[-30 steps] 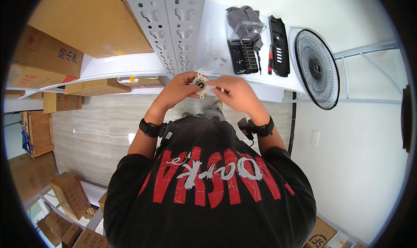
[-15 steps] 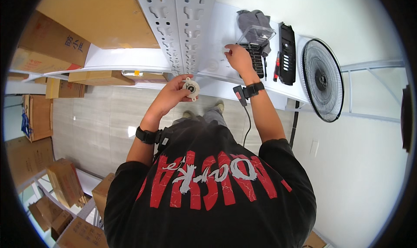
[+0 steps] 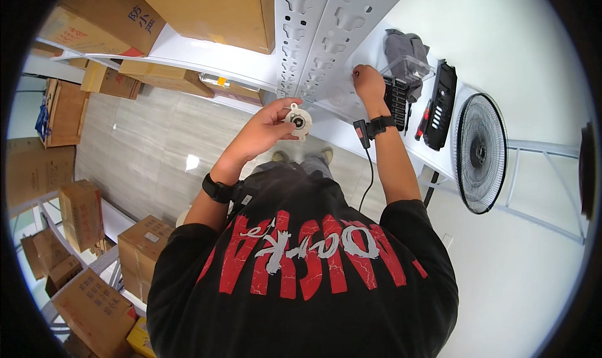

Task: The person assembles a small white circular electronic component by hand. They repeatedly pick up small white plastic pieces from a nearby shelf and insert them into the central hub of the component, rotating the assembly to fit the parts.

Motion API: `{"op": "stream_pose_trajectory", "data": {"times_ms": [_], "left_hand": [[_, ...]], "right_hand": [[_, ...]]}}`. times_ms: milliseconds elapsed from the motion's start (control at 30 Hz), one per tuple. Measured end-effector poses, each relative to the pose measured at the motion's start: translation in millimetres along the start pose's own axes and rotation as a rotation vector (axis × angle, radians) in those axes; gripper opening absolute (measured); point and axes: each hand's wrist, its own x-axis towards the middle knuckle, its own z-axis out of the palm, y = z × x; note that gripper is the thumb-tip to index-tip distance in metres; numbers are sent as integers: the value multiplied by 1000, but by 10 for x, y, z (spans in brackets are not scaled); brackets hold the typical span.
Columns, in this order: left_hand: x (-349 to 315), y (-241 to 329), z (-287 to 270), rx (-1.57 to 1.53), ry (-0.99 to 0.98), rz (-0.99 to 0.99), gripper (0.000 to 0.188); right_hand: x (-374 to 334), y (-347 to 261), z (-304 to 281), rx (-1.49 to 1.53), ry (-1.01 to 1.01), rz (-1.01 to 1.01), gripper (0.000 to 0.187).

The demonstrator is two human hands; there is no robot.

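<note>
We raise our left hand before the perforated grey metal shelf upright, fingers curled round one small round white plastic part with a dark centre, pinched at the fingertips. Our right hand, arm stretched out, rests right of that upright on the white table; we cannot tell its grip. Further right lie one black slotted panel and one black round fan grille.

single head fisheye view, looks steeply down over torso, white table close.
</note>
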Motion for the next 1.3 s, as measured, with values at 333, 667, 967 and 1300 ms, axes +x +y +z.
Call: {"op": "stream_pose_trajectory", "data": {"times_ms": [333, 667, 967, 1300], "left_hand": [[49, 59, 10, -17, 12, 34, 52], [59, 75, -29, -12, -4, 17, 50], [84, 40, -89, 8, 8, 0, 49], [144, 40, -41, 7, -10, -13, 51]], "right_hand": [[-11, 97, 2, -11, 20, -55, 16], [-28, 117, -38, -23, -3, -29, 14], [-81, 118, -65, 50, 66, -32, 14], [-242, 192, -301, 212, 156, -32, 8]]}}
